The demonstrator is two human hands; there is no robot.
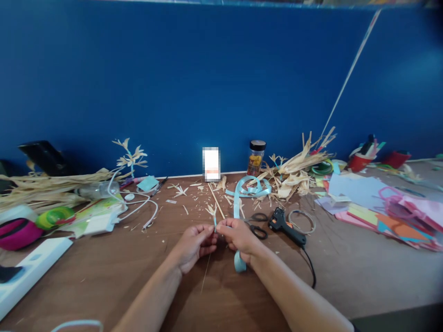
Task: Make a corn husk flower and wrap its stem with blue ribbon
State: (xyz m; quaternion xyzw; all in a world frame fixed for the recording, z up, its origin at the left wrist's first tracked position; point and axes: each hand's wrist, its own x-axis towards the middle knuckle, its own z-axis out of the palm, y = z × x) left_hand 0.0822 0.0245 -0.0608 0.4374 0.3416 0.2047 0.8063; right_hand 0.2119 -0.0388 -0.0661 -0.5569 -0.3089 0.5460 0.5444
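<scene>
A small pale corn-husk flower point(211, 211) stands up between my hands, a light blue wrap showing below its petals. My left hand point(195, 244) pinches its thin stem, whose wire end trails down toward the table. Close beside it, my right hand point(237, 235) is closed with thumb and finger at the same stem. A light blue ribbon point(236, 203) runs from a loose coil behind my right hand and shows again below the palm. The fingers hide exactly where ribbon and stem meet.
A black glue gun point(289, 228), black scissors point(259, 230) and a wire coil point(313, 223) lie right of my hands. Husk bundles point(294, 168), a jar point(256, 159) and colored paper point(360, 189) sit farther back. At left are a power strip point(38, 267) and white cables point(152, 214).
</scene>
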